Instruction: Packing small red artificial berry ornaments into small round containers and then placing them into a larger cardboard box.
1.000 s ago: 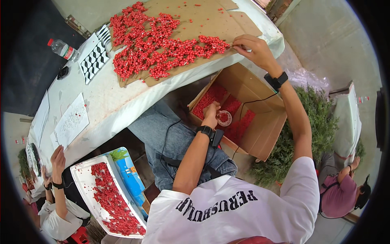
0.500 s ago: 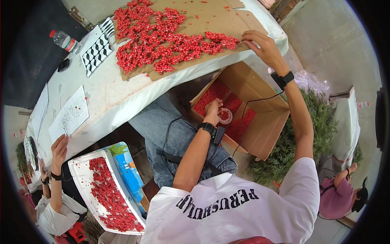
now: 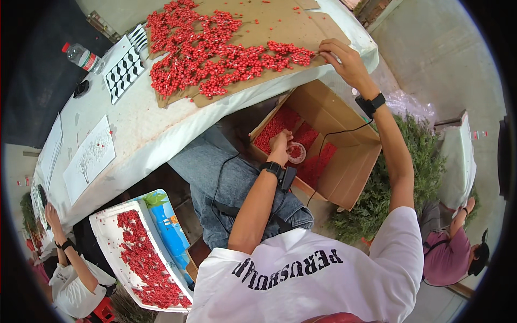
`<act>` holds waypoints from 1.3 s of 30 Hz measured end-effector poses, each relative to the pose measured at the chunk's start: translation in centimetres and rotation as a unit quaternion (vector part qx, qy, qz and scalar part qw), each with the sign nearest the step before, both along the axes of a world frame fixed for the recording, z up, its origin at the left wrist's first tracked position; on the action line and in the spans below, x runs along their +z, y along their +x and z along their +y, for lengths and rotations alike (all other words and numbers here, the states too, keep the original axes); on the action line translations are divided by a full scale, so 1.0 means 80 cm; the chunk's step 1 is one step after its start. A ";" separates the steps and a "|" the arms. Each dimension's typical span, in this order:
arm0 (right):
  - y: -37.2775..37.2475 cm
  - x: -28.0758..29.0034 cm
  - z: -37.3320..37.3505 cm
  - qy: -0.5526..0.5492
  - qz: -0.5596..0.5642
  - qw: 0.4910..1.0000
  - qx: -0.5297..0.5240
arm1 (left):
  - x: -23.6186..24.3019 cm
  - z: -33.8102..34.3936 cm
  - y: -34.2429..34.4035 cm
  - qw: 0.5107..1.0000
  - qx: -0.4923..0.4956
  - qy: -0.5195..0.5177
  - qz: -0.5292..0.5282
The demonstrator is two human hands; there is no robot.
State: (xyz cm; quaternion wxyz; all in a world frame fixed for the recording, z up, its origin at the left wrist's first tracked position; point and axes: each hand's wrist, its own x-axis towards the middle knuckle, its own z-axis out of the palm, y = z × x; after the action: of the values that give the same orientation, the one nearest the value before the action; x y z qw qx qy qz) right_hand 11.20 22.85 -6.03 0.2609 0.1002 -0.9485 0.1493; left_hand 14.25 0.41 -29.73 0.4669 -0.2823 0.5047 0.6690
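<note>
My right hand [image 3: 340, 58] reaches over the table's front edge. Its thumb and fingers are pinched at the end of a red berry sprig [image 3: 293, 54], which lies at the right of a thick spread of red berry sprigs [image 3: 202, 56] on flat cardboard [image 3: 291, 27]. Lower down, my left hand [image 3: 280, 145] is inside an open cardboard box [image 3: 353, 175] holding many loose red berries [image 3: 274, 127]. Its closed fingers are beside the rim of a round clear cup [image 3: 297, 152] with some red in it. Whether they grip the rim or a berry is hidden.
Left of my legs, a white foam tray [image 3: 102, 229] holds red berries. A bottle [image 3: 83, 57], patterned sheet [image 3: 124, 74] and drawing sheet [image 3: 91, 156] lie on the white-covered table [image 3: 141, 129]. Green foliage [image 3: 401, 172] stands right of the box. Co-workers sit on both sides.
A co-worker's hand at the left has let go of the drawing sheet and moved away left. My own hands stay almost where they were; the view has shifted slightly.
</note>
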 end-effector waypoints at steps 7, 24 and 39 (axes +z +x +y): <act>0.003 -0.009 0.003 0.010 0.027 1.000 -0.010 | -0.002 0.001 0.000 1.000 -0.015 -0.002 -0.001; 0.109 -0.085 -0.078 -0.344 0.195 0.850 -0.350 | 0.138 -0.035 0.000 0.955 -0.096 0.155 0.234; 0.234 -0.540 -0.107 -0.523 -0.360 0.580 -0.510 | 0.276 -0.581 -0.149 0.637 0.235 -0.491 0.545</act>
State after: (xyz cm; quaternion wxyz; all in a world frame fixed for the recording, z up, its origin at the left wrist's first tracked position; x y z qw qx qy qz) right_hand 29.88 14.27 -49.26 -0.0616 -0.6159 -0.6168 0.4861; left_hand 2.33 -46.04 -7.66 -0.2734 -0.1627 0.8388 0.4419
